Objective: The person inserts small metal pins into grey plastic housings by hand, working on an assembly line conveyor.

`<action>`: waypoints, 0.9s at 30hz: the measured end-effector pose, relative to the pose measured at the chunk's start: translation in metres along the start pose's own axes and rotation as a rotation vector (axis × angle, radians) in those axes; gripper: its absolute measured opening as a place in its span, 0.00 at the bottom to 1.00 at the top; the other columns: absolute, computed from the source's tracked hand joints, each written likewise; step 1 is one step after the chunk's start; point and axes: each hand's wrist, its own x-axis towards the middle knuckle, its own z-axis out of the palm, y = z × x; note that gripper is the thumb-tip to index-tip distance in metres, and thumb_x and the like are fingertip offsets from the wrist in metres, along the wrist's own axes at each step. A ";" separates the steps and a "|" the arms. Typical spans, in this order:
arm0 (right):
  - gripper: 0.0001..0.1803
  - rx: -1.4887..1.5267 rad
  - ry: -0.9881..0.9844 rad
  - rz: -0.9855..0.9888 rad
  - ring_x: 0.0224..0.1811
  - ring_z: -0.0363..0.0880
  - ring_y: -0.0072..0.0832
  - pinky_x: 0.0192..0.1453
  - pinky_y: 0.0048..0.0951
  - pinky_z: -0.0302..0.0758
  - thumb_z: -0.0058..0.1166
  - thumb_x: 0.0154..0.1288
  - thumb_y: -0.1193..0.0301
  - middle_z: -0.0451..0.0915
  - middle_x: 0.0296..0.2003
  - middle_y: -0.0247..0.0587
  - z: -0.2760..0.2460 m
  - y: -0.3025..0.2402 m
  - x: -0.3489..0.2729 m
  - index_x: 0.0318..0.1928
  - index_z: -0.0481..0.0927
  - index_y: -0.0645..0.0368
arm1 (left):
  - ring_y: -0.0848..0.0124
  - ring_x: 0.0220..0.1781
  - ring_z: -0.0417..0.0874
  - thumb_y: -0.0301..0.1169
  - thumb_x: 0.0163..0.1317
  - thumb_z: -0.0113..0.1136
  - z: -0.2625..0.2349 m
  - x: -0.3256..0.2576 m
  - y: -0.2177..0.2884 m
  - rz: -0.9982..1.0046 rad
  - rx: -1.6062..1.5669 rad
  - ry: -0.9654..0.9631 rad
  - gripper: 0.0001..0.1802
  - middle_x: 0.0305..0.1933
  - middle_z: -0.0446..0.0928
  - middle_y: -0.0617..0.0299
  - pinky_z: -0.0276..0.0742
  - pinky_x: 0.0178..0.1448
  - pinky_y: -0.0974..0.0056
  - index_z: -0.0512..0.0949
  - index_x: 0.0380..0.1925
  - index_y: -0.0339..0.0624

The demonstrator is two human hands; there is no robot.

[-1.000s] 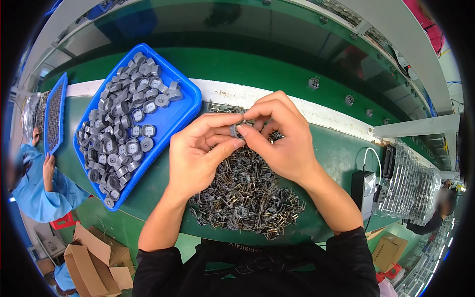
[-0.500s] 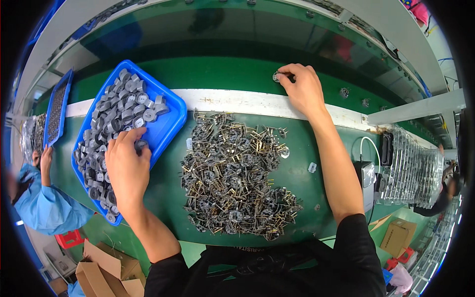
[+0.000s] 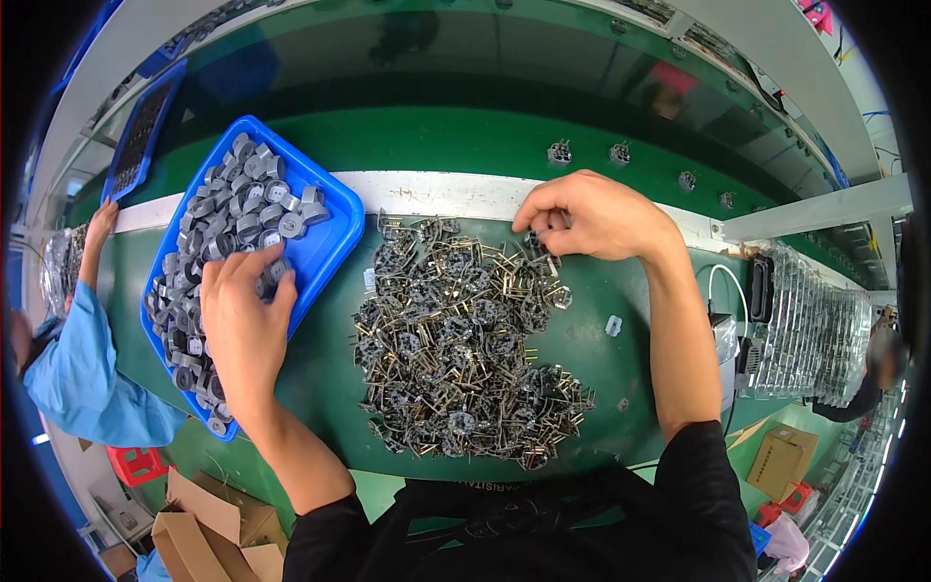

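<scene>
A green workbench (image 3: 320, 388) runs across the view, with a pale strip along its far edge and a shiny green ledge beyond it carrying a few small finished pieces. In the middle of the bench lies a loose heap of small metal parts (image 3: 456, 339), brassy pins and dark round bodies tangled together, spreading from the pale strip toward the person's chest. To its left a blue plastic tray (image 3: 325, 242) sits at an angle, filled with grey round caps (image 3: 233, 209) piled several deep. The left hand (image 3: 242, 315) lies palm down over the near part of the tray, fingers curled onto the caps, its fingertips touching a few of them; whether any cap is actually pinched cannot be told. The right hand (image 3: 592, 215) is at the far edge of the heap, knuckles up, fingers bent and closed down on a part at the top of the pile. At far left another person in a blue sleeve (image 3: 73, 359) works beside a second blue tray (image 3: 141, 126).
</scene>
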 end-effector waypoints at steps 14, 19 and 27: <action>0.09 0.131 0.443 -0.345 0.29 0.75 0.28 0.33 0.30 0.74 0.62 0.50 0.82 0.75 0.29 0.36 0.028 -0.044 0.001 0.32 0.78 0.61 | 0.68 0.42 0.83 0.29 0.70 0.55 0.015 -0.005 0.041 -0.192 -1.736 -0.269 0.19 0.47 0.79 0.54 0.82 0.32 0.68 0.75 0.58 0.32; 0.09 -0.512 0.555 -0.462 0.34 0.76 0.32 0.36 0.33 0.75 0.61 0.48 0.81 0.73 0.32 0.36 0.040 -0.051 -0.001 0.32 0.79 0.59 | 0.70 0.45 0.83 0.21 0.64 0.60 0.019 -0.006 0.051 -0.234 -1.914 -0.425 0.23 0.48 0.79 0.54 0.82 0.40 0.69 0.73 0.60 0.32; 0.09 0.196 0.596 -0.493 0.30 0.78 0.23 0.29 0.23 0.74 0.68 0.51 0.82 0.79 0.37 0.35 0.051 -0.062 -0.003 0.35 0.85 0.62 | 0.76 0.39 0.80 0.20 0.50 0.70 0.032 -0.016 0.067 -0.018 -1.064 -0.169 0.21 0.38 0.80 0.63 0.75 0.40 0.72 0.83 0.48 0.39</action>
